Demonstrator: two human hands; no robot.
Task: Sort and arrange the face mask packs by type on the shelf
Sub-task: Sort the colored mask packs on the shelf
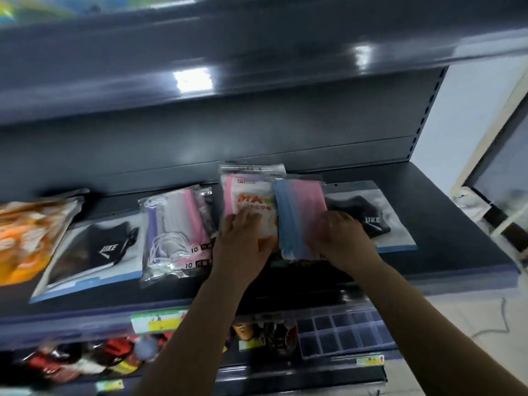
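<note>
- My left hand lies flat on the white and orange mask pack, fingers fairly straight, pressing rather than clutching.
- My right hand sits on the blue and pink mask pack, which overlaps the white one's right edge; motion blur hides the fingers, so I cannot tell if that grip is clamped or just resting.
- Both packs sit mid-shelf on the dark shelf board, stacked over other packs underneath.
- My read: I'm mid-sort, splitting these two types apart. Next move calls for sliding the blue and pink one clear without dragging its neighbour along.
- These bags are glossy clear plastic, slick and crinkly, with soft pleated masks inside, so they should slide readily and buckle if pinched at a corner.
- Just left is the clear pack of pastel masks, white ear loops bunched against the film.
- Flat black masks in sleeves: the left black mask pack and the right black mask pack, the latter partly under my right hand.
- Far left, an orange pack, blurred.
- Below, a clear compartment box with a rigid grid.
</note>
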